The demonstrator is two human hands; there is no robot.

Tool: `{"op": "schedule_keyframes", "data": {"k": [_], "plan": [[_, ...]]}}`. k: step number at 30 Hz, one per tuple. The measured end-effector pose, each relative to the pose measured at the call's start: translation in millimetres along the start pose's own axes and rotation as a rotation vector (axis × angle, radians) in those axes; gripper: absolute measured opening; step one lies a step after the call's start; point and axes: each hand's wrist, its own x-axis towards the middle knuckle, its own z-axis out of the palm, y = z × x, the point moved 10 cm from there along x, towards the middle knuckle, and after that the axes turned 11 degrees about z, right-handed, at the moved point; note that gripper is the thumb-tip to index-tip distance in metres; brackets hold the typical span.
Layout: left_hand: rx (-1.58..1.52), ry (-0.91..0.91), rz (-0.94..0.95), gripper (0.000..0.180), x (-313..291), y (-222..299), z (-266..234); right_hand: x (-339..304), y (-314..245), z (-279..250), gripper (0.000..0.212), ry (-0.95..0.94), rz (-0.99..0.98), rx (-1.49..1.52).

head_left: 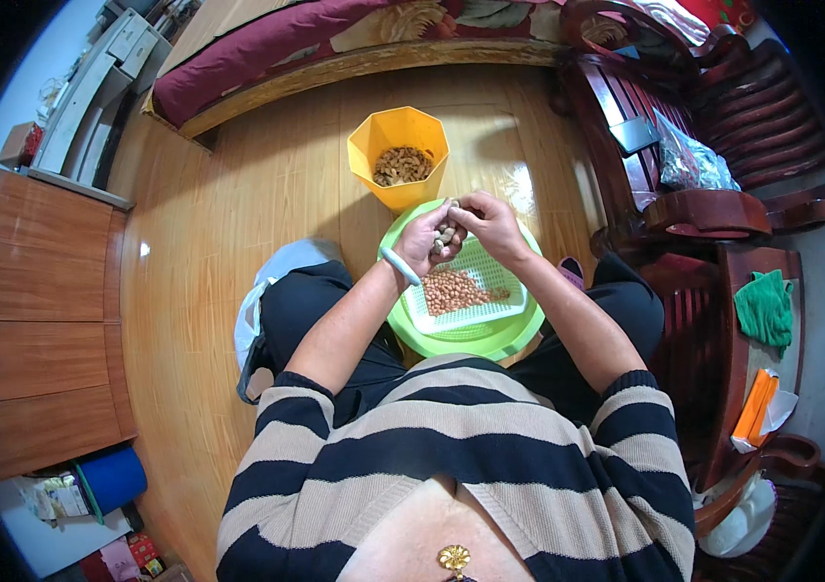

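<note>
- Peanut pod (pixel 445 236), pale grey-brown, pinched between both hands above the far edge of the green basin; it sits right at the fingertips, partly hidden by them.
- Left hand (pixel 424 242) curled closed around the pod and what looks like a few more in the palm; a pale bangle (pixel 400 266) rides the wrist.
- Right hand (pixel 492 225) meets the left from the other side, thumb and forefinger closed tight on the same pod. The two hands touch.
- Directly under the hands: a round light-green basin (pixel 510 339) resting on the person's lap, between the knees.
- Inside the basin, a white mesh tray (pixel 490 267), with a heap of reddish shelled peanuts (pixel 451 291) on its near-left part.
- Just beyond the basin, on the wooden floor (pixel 238 223), a yellow hexagonal bin (pixel 374 145) stands upright, part-filled with brown shells (pixel 401 166). Bin and basin rims look close; whether they touch I cannot tell.
- Person is seated, in dark trousers and a beige-and-navy striped top (pixel 451 456).
- At the person's left knee, a pale bag (pixel 281 267) on the floor.
- To the right, a dark red wooden chair (pixel 645 116) holding a silvery foil bag (pixel 689 160); nearer, a green cloth (pixel 765 308) on a wooden surface.
- Far side: a bed edge with maroon bedding (pixel 267 53).
- Left: wooden drawer cabinet (pixel 34 320), a blue bucket (pixel 112 478) beside its near end.
</note>
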Motion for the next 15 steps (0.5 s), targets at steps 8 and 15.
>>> {"op": "schedule_keyframes", "data": {"k": [8, 15], "plan": [[0.059, 0.014, 0.017, 0.034, -6.6, 4.8, 6.8, -11.2, -23.7, -1.2, 0.009, 0.026, -0.107, -0.089], [-0.028, 0.011, -0.099, 0.037, -5.1, -8.6, 1.8, -13.8, -30.4, 2.5, 0.01, 0.093, -0.265, -0.365]]}}
